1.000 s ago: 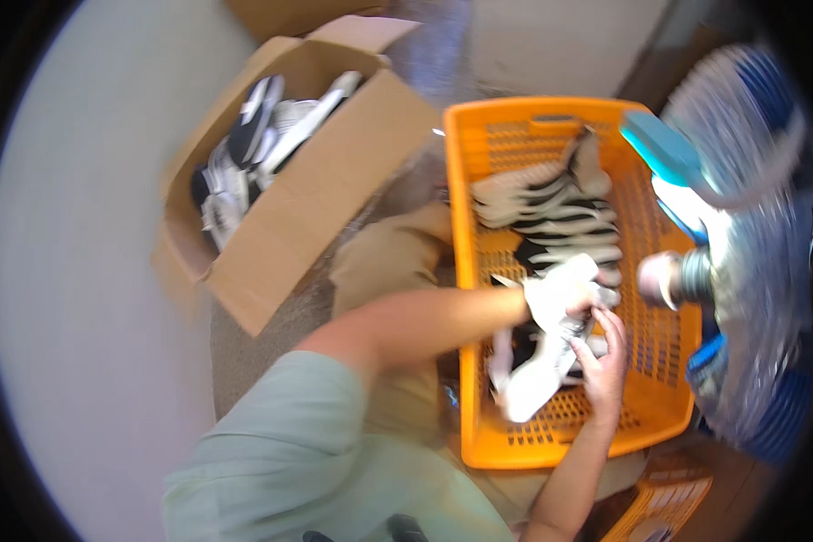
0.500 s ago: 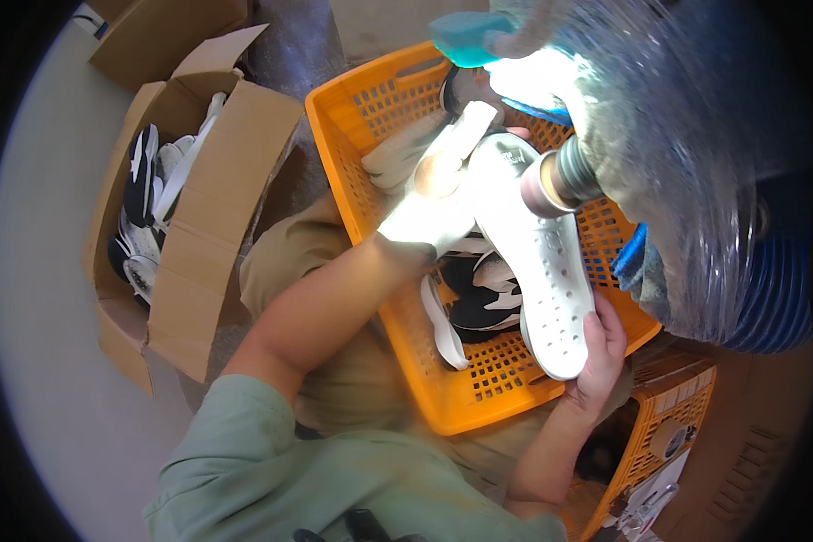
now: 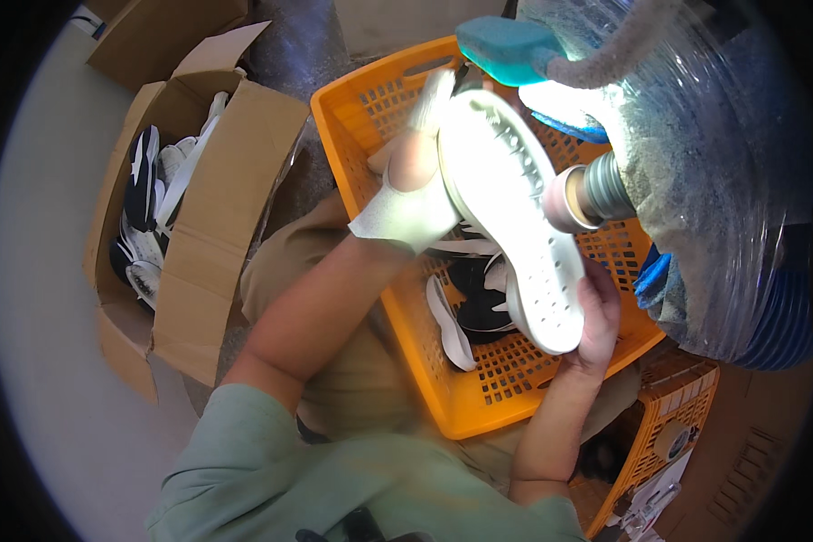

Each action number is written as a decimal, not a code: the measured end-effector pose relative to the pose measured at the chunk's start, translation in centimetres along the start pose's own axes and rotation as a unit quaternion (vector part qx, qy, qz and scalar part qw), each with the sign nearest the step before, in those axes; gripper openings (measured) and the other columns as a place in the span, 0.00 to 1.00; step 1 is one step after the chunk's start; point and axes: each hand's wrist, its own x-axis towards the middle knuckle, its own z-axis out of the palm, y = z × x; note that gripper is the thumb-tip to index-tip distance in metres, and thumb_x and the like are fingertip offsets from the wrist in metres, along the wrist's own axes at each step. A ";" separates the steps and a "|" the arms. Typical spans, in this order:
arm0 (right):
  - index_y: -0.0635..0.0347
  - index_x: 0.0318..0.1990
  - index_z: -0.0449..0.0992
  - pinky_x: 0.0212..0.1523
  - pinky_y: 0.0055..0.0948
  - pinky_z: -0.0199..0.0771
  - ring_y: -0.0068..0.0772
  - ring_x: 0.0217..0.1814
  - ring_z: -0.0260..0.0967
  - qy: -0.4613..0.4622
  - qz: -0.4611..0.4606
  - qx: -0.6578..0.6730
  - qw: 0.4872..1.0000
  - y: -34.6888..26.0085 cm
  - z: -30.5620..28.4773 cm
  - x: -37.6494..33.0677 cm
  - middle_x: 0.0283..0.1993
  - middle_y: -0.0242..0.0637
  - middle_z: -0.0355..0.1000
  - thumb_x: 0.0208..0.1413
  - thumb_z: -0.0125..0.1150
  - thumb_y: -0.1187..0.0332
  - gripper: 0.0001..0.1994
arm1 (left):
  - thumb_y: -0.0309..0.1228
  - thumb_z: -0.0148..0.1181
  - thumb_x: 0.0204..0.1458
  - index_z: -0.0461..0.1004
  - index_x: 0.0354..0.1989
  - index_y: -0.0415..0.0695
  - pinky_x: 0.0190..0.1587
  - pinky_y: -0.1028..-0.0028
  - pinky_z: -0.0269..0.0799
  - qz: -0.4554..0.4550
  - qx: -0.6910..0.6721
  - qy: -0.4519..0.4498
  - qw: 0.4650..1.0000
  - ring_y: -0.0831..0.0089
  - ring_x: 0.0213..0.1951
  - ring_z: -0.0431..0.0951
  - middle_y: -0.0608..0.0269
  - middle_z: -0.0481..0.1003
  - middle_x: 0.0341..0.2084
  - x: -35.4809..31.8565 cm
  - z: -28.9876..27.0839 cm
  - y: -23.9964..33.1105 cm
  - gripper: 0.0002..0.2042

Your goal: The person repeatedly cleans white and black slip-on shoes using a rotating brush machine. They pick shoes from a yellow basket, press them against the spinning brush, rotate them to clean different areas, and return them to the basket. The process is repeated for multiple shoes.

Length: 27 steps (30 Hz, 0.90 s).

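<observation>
— Where was the sole (image 3: 515,226)?

— Up over the orange crate (image 3: 479,397), long and white, its perforated face toward the camera. Its edge sat right against the round head of the spindle (image 3: 565,199) sticking out from the machine (image 3: 723,181) on the right.

— Who had hold of it?

— Both hands. The left hand (image 3: 411,194), partly wrapped in white cloth, gripped the far end, fingers closed round the edge. The right hand (image 3: 596,316) cupped the near end from below, fingers curled on its rim.

— And inside the crate?

— More soles (image 3: 465,312), black and white ones, lying loose on the bottom under the raised one.

— Anything off to the left?

— An open cardboard box (image 3: 208,226) on the floor, well apart from the crate, with black and white soles stacked in it. A second box (image 3: 167,36) stood just behind it.

— And lower right?

— A smaller orange crate (image 3: 677,425) beside the big one, holding small items I couldn't make out. A teal pad (image 3: 506,50) sat on top of the machine near the crate's far rim.
</observation>
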 end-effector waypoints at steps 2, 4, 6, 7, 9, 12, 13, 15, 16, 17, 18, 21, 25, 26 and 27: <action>0.71 0.57 0.70 0.57 0.34 0.69 0.35 0.54 0.71 -0.050 0.021 0.007 0.999 0.1 -0.6 0.6 0.53 0.45 0.74 0.57 0.59 0.68 0.21 | 0.53 0.45 0.64 0.71 0.48 0.42 0.47 0.67 0.77 -0.046 -0.006 0.051 0.998 0.67 0.40 0.79 0.58 0.78 0.39 -0.3 -0.7 -1.1 0.24; 0.70 0.58 0.69 0.57 0.34 0.71 0.36 0.53 0.72 -0.070 0.026 0.015 0.997 -0.2 -1.2 1.4 0.54 0.46 0.72 0.58 0.59 0.67 0.22 | 0.51 0.43 0.65 0.70 0.49 0.41 0.49 0.66 0.76 -0.061 0.048 0.082 0.994 0.66 0.42 0.79 0.56 0.78 0.40 -1.1 -1.1 -3.0 0.24; 0.69 0.59 0.67 0.58 0.35 0.70 0.37 0.55 0.70 -0.041 0.072 0.091 0.992 -1.1 -1.8 2.1 0.55 0.46 0.71 0.58 0.59 0.67 0.24 | 0.50 0.39 0.67 0.69 0.50 0.39 0.51 0.66 0.75 0.001 0.183 -0.023 0.983 0.65 0.44 0.79 0.54 0.77 0.43 -1.8 -1.2 -4.8 0.24; 0.69 0.59 0.67 0.58 0.35 0.70 0.37 0.55 0.70 -0.002 0.090 0.081 0.993 -1.8 -1.9 2.2 0.55 0.46 0.71 0.58 0.59 0.67 0.24 | 0.51 0.39 0.67 0.69 0.52 0.38 0.52 0.65 0.74 0.000 0.192 -0.055 0.980 0.65 0.45 0.78 0.54 0.77 0.44 -2.0 -1.2 -5.2 0.25; 0.69 0.59 0.67 0.58 0.35 0.70 0.37 0.55 0.70 -0.058 0.053 0.004 0.997 -3.9 -2.0 2.7 0.56 0.46 0.71 0.58 0.59 0.67 0.24 | 0.52 0.38 0.66 0.68 0.55 0.38 0.54 0.64 0.73 -0.046 0.155 -0.051 0.986 0.64 0.47 0.77 0.52 0.76 0.47 -2.2 -0.8 -5.7 0.27; 0.69 0.60 0.67 0.58 0.35 0.70 0.37 0.56 0.70 -0.098 0.030 -0.103 0.989 -6.9 -1.1 4.5 0.56 0.46 0.70 0.58 0.59 0.67 0.24 | 0.53 0.39 0.65 0.66 0.58 0.38 0.57 0.61 0.71 -0.090 0.083 -0.059 0.991 0.62 0.50 0.76 0.51 0.74 0.50 -1.9 -0.1 -5.8 0.29; 0.69 0.60 0.67 0.58 0.35 0.70 0.37 0.56 0.70 -0.111 0.027 -0.130 0.985 -7.6 -0.7 4.9 0.56 0.46 0.70 0.58 0.59 0.67 0.24 | 0.53 0.40 0.65 0.65 0.59 0.38 0.57 0.60 0.70 -0.104 0.085 -0.025 0.991 0.61 0.51 0.75 0.50 0.73 0.51 -1.8 0.1 -5.9 0.29; 0.69 0.60 0.67 0.58 0.35 0.70 0.38 0.56 0.70 -0.130 0.026 -0.171 0.976 -8.7 0.2 5.4 0.56 0.46 0.70 0.58 0.60 0.67 0.24 | 0.53 0.41 0.65 0.65 0.59 0.38 0.58 0.59 0.70 -0.098 0.061 -0.054 0.992 0.60 0.51 0.75 0.50 0.72 0.52 -1.6 0.3 -6.1 0.29; 0.69 0.60 0.66 0.58 0.35 0.70 0.38 0.56 0.70 -0.138 0.026 -0.188 0.972 -9.0 0.6 5.7 0.56 0.46 0.70 0.58 0.60 0.67 0.24 | 0.52 0.41 0.65 0.65 0.59 0.38 0.58 0.58 0.70 -0.084 0.081 -0.044 0.992 0.60 0.51 0.75 0.50 0.72 0.52 -1.6 0.3 -6.3 0.29; 0.69 0.60 0.66 0.58 0.35 0.69 0.38 0.56 0.70 -0.145 0.027 -0.200 0.969 -9.3 1.0 6.0 0.56 0.46 0.70 0.58 0.60 0.67 0.24 | 0.52 0.41 0.65 0.66 0.59 0.38 0.57 0.58 0.70 -0.079 0.101 -0.022 0.991 0.60 0.51 0.75 0.50 0.73 0.51 -1.6 0.3 -6.5 0.28; 0.69 0.60 0.66 0.58 0.35 0.69 0.38 0.56 0.70 -0.151 0.026 -0.212 0.965 -9.5 1.2 6.2 0.56 0.46 0.70 0.58 0.60 0.67 0.24 | 0.52 0.42 0.65 0.66 0.58 0.38 0.57 0.58 0.70 -0.084 0.069 -0.014 0.994 0.60 0.51 0.75 0.50 0.73 0.50 -1.6 0.3 -6.6 0.28; 0.69 0.60 0.66 0.58 0.35 0.69 0.38 0.56 0.70 -0.157 0.023 -0.228 0.961 -9.4 1.7 6.8 0.56 0.46 0.70 0.58 0.60 0.67 0.24 | 0.51 0.42 0.65 0.66 0.57 0.37 0.56 0.58 0.71 -0.079 0.075 -0.044 0.993 0.59 0.50 0.76 0.49 0.73 0.50 -1.8 0.3 -6.7 0.27; 0.68 0.60 0.66 0.59 0.35 0.69 0.38 0.56 0.70 -0.145 0.025 -0.209 0.967 -8.4 1.2 6.9 0.57 0.46 0.70 0.58 0.60 0.67 0.25 | 0.51 0.41 0.65 0.66 0.57 0.36 0.56 0.58 0.71 -0.074 0.097 -0.041 0.992 0.57 0.49 0.76 0.47 0.73 0.49 -2.1 0.9 -6.4 0.28; 0.68 0.60 0.66 0.59 0.35 0.69 0.38 0.56 0.70 -0.138 0.027 -0.198 0.970 -8.2 0.7 6.5 0.57 0.46 0.69 0.58 0.60 0.67 0.25 | 0.51 0.41 0.65 0.66 0.57 0.35 0.55 0.58 0.72 -0.075 0.107 -0.024 0.991 0.57 0.49 0.76 0.47 0.73 0.49 -2.1 1.1 -6.3 0.29; 0.68 0.61 0.66 0.59 0.35 0.69 0.38 0.56 0.70 -0.126 0.030 -0.183 0.975 -7.8 0.3 6.0 0.57 0.46 0.69 0.58 0.60 0.67 0.25 | 0.52 0.41 0.65 0.66 0.58 0.35 0.55 0.58 0.72 -0.076 0.116 -0.007 0.990 0.56 0.48 0.76 0.47 0.73 0.49 -2.0 1.1 -6.3 0.29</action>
